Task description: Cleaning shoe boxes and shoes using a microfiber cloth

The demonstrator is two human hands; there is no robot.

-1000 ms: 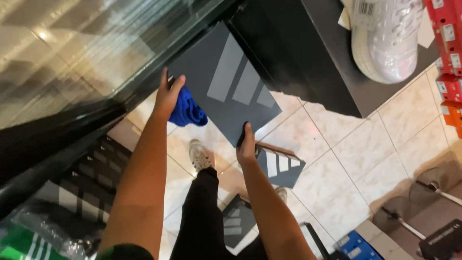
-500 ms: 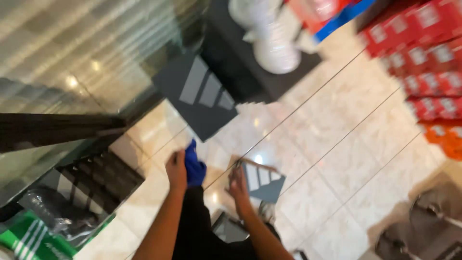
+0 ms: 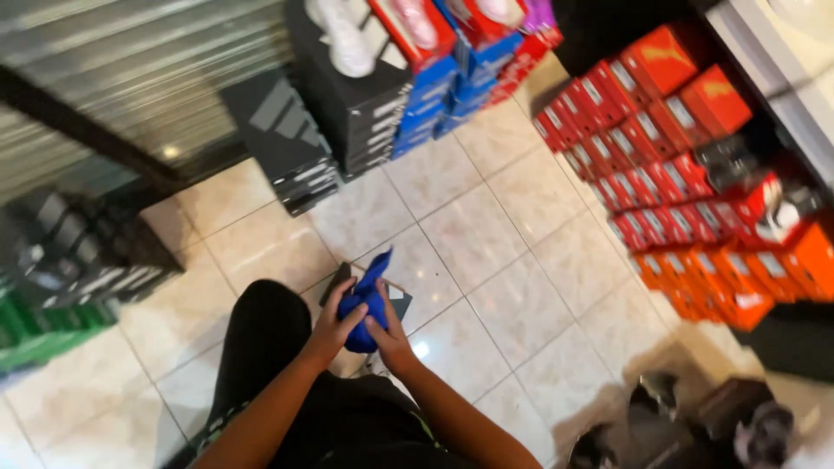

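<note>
Left hand (image 3: 333, 327) first: fingers curled shut around the blue cloth (image 3: 365, 300), gripping its lower bunch from the nine o'clock side, forearm running up from seven o'clock with the wrist fairly straight. Right beside it, the right hand (image 3: 388, 334) is closed on the same cloth from the three o'clock side, thumb pressed into the fabric, knuckles touching the left hand's; its forearm comes in from five o'clock. The cloth sits low and centre in view, one end poking up toward twelve o'clock above both fists, over a dark shoebox (image 3: 393, 300) lying on the tiled floor (image 3: 486, 234). Below the hands is the person's leg in black trousers (image 3: 261, 347). Out at ten o'clock stand stacked dark boxes (image 3: 287, 143), at twelve blue boxes (image 3: 430, 104), and at two to three o'clock red and orange boxes (image 3: 695, 165).
</note>
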